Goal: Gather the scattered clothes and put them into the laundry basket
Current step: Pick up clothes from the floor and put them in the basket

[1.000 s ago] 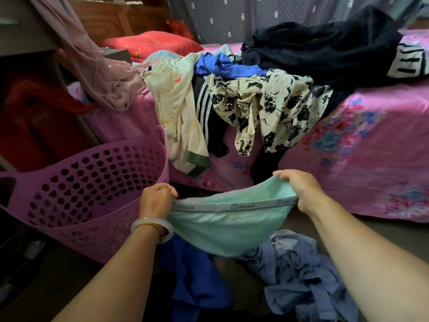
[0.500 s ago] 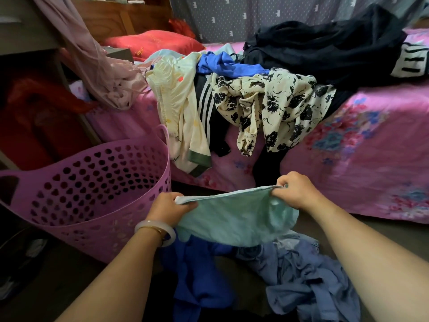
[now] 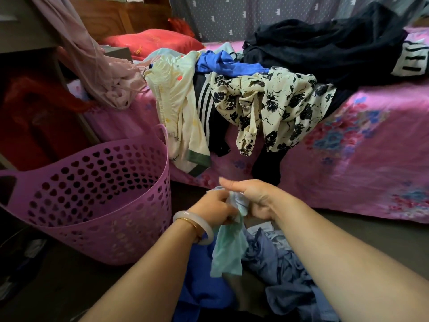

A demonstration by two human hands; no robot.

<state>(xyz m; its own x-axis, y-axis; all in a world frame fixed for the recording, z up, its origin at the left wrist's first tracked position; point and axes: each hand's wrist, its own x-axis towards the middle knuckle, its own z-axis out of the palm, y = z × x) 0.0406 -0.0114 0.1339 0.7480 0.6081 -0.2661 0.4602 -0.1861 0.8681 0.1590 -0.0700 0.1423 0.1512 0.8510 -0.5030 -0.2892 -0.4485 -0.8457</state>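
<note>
Pink flowered bedsheet point(image 3: 362, 145) across the whole right and centre of the frame. On top, a black heap point(image 3: 325, 45) at upper right, then a cream garment with black flowers point(image 3: 267, 105) hanging over the bed edge at centre, a pale yellow garment point(image 3: 178, 108) left of it, a bright blue piece point(image 3: 222, 63) just behind. Purple laundry basket point(image 3: 97, 194) with heart-shaped holes at lower left, standing on the floor beside the bed. Grey-blue clothes point(image 3: 285, 275) and a blue garment point(image 3: 202, 282) on the floor at bottom centre. Mint green garment point(image 3: 228, 252) at lower centre, bunched at the top and hanging down, to the right of the basket and not inside. Left hand point(image 3: 212, 209) and right hand point(image 3: 257, 198) close together, both gripping the bunched top. White bangle point(image 3: 195, 225) on the left wrist.
</note>
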